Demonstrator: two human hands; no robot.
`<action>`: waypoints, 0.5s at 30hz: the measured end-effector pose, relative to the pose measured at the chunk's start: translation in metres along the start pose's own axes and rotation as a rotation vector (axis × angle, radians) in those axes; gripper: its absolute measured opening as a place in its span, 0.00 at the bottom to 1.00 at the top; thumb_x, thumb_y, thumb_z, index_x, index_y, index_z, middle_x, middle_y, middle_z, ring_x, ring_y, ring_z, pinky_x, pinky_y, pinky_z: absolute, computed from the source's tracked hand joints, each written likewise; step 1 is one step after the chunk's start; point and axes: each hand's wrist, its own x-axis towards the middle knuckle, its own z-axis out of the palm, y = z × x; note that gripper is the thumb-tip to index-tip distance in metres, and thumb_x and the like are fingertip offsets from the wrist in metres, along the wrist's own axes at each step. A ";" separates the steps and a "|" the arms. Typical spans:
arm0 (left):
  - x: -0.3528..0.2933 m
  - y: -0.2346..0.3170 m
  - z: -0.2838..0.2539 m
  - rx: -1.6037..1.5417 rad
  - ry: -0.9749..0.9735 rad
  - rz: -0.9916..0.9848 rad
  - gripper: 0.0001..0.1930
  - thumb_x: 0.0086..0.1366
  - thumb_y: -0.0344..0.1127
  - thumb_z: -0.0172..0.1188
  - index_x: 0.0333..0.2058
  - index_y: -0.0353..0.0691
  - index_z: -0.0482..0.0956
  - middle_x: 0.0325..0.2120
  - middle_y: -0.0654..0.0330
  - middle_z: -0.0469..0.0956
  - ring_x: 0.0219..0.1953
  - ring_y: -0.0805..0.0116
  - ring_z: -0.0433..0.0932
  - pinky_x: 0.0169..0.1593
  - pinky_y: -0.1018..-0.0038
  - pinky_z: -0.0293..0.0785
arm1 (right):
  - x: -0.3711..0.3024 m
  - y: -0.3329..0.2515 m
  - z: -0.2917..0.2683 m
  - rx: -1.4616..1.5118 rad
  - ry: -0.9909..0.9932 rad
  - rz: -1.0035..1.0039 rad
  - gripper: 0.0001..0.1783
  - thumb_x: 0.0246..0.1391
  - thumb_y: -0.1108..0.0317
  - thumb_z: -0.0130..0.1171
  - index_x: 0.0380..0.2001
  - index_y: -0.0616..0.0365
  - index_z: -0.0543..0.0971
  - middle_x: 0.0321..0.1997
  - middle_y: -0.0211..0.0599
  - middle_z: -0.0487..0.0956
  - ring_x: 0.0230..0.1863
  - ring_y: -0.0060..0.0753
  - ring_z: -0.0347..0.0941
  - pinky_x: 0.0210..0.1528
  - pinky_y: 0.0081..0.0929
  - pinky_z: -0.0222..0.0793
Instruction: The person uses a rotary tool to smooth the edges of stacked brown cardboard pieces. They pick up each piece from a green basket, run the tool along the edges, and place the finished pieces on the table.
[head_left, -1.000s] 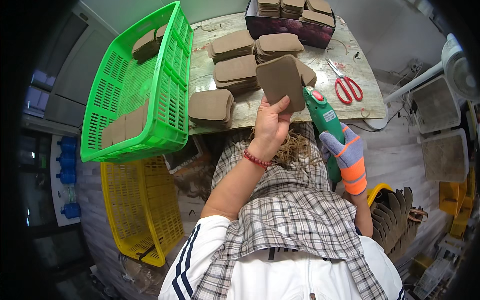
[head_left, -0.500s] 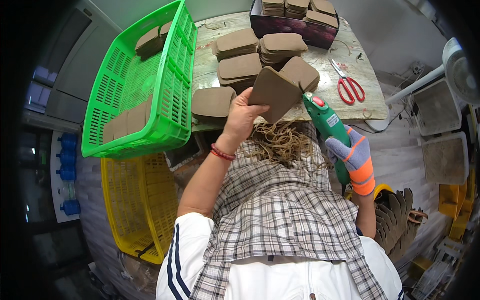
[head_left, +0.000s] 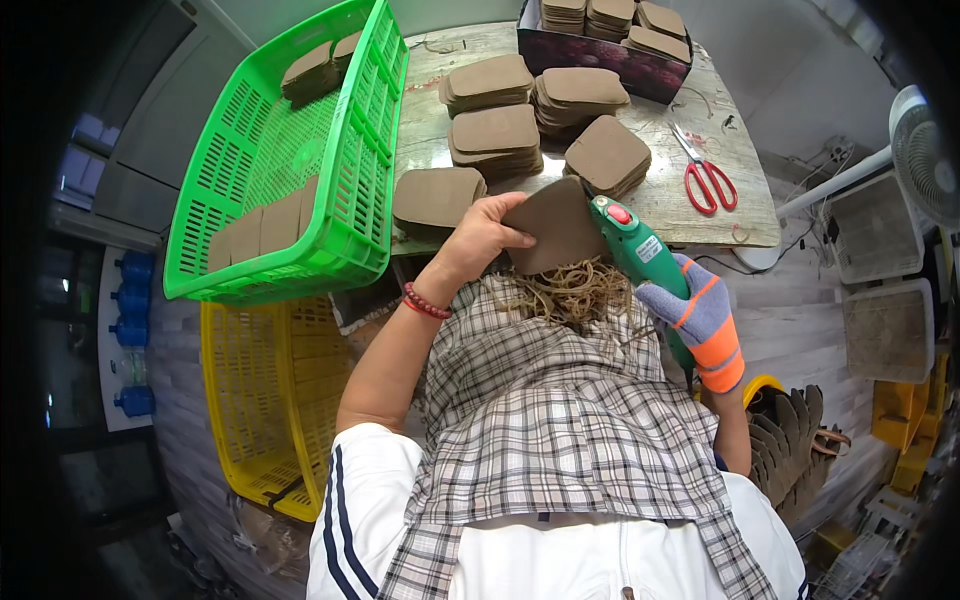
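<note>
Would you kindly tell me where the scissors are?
In the head view, the scissors lie on the right of the table, near the angled brown stack.

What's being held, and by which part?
Left grip: a brown pad, by its left edge. Right grip: a green handheld tool, around its lower half.

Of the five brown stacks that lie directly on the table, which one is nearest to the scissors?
The diamond-turned stack, just left of the red-handled scissors. It alone sits cornerwise; the other four lie farther from them.
</note>
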 end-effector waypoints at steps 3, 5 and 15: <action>-0.002 0.001 0.002 0.064 0.002 -0.012 0.22 0.50 0.14 0.56 0.46 0.33 0.73 0.39 0.64 0.77 0.41 0.76 0.75 0.45 0.80 0.72 | 0.003 0.003 0.001 0.061 -0.008 0.028 0.23 0.45 0.62 0.68 0.42 0.63 0.76 0.26 0.28 0.78 0.24 0.13 0.70 0.27 0.14 0.67; -0.002 0.006 0.001 0.111 0.028 0.014 0.21 0.49 0.14 0.57 0.45 0.34 0.73 0.36 0.64 0.77 0.39 0.77 0.74 0.44 0.80 0.72 | 0.003 0.003 0.002 0.115 -0.029 0.053 0.22 0.45 0.62 0.67 0.41 0.63 0.76 0.24 0.27 0.76 0.23 0.13 0.69 0.25 0.14 0.66; -0.003 0.024 -0.023 0.040 0.304 0.234 0.12 0.49 0.19 0.65 0.33 0.36 0.75 0.28 0.64 0.79 0.29 0.79 0.76 0.36 0.82 0.74 | 0.004 0.008 0.002 0.163 -0.118 0.080 0.20 0.46 0.64 0.66 0.40 0.63 0.75 0.23 0.26 0.75 0.20 0.12 0.67 0.23 0.14 0.64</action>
